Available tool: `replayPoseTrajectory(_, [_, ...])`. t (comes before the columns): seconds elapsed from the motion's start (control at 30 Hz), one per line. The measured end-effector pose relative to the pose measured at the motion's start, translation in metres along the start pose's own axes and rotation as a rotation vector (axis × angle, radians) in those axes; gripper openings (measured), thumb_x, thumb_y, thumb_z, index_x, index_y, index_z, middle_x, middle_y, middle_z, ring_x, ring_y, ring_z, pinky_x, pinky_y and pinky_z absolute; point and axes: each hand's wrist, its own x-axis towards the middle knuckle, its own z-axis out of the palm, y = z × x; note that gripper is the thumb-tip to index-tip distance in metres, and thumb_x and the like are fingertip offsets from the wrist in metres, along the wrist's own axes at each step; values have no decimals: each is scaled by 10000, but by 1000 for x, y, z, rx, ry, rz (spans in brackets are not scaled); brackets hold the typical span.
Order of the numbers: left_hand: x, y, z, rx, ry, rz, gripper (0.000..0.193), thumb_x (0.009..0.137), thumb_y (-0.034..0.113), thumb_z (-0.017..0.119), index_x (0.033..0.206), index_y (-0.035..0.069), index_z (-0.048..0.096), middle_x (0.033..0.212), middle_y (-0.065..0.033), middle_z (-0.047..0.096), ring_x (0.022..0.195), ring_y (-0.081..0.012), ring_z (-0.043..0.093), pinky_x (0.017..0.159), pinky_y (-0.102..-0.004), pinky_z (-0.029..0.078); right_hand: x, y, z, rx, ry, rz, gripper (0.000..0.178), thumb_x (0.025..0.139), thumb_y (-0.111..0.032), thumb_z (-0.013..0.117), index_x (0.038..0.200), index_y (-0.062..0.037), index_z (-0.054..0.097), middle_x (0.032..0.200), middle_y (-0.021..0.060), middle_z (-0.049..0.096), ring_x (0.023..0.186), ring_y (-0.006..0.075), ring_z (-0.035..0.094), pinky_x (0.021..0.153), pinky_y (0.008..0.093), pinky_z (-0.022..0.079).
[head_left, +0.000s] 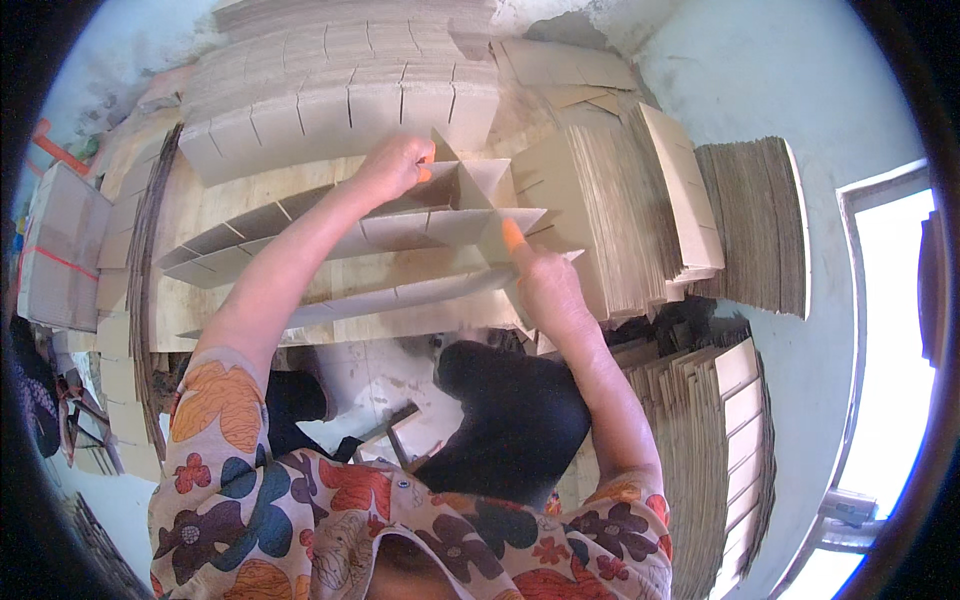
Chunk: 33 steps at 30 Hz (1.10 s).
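Note:
Several long slotted cardboard strips (pixel 410 292) stand on edge side by side on the table, running left to right. A shorter cardboard cross strip (pixel 480 190) lies across them near their right ends and appears slotted into them. My left hand (pixel 392 170) is closed at the far end of the strips, its fingers pinched on cardboard by the cross strip. My right hand (pixel 548 287) grips the near part of the cross strip. Orange covers show on fingers of both hands. The fingertips of my left hand are partly hidden.
A long stack of slotted cardboard strips (pixel 340 110) lines the table's far side. Upright cardboard stacks (pixel 610 210) stand at the right, and more stacked strips (pixel 690 450) sit lower right. A tied cardboard bundle (pixel 60 250) is at far left. The wooden tabletop (pixel 350 325) ends just before my knees.

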Motion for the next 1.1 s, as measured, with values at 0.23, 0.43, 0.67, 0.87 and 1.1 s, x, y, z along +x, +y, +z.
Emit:
replayPoseTrajectory(0.23, [-27, 11, -35, 55, 176, 71, 267, 733, 154, 708, 954, 20, 638, 882, -179, 629, 818, -330, 604, 720, -421, 469, -2, 9, -16, 84, -191, 14, 585, 730, -81, 595, 1300, -94, 461, 983, 205, 622, 890, 365, 606, 749, 447, 492])
replayPoseTrajectory(0.43, [-120, 86, -98, 159, 52, -98, 424, 721, 201, 738, 1086, 23, 615, 974, -144, 638, 917, -306, 587, 824, -373, 469, -19, 28, -41, -103, 251, 367, 374, 797, -198, 630, 1139, -60, 569, 987, 161, 594, 972, 321, 557, 792, 430, 476])
replayPoseTrajectory(0.67, [-198, 77, -79, 221, 137, 57, 429, 670, 167, 757, 1044, 3, 625, 884, -126, 633, 846, -283, 578, 742, -379, 465, -21, 52, -10, -403, 118, 554, 297, 760, -165, 684, 1005, -21, 598, 1106, 148, 521, 1103, 320, 460, 838, 473, 435])
replayPoseTrajectory(0.87, [-210, 74, -72, 221, 158, 47, 396, 683, 165, 738, 1008, -33, 628, 841, -116, 647, 844, -259, 576, 763, -369, 436, -18, 57, -5, -400, 116, 566, 329, 737, -119, 678, 1044, -41, 588, 1100, 141, 534, 1114, 315, 459, 896, 490, 388])
replayPoseTrajectory(1.1, [-217, 58, -60, 235, 105, -12, 403, 702, 157, 727, 1064, 16, 616, 864, -148, 611, 851, -303, 558, 790, -426, 431, -11, 60, 0, -362, 86, 560, 353, 733, -93, 624, 1062, -57, 501, 1109, 148, 542, 1089, 329, 495, 860, 487, 423])
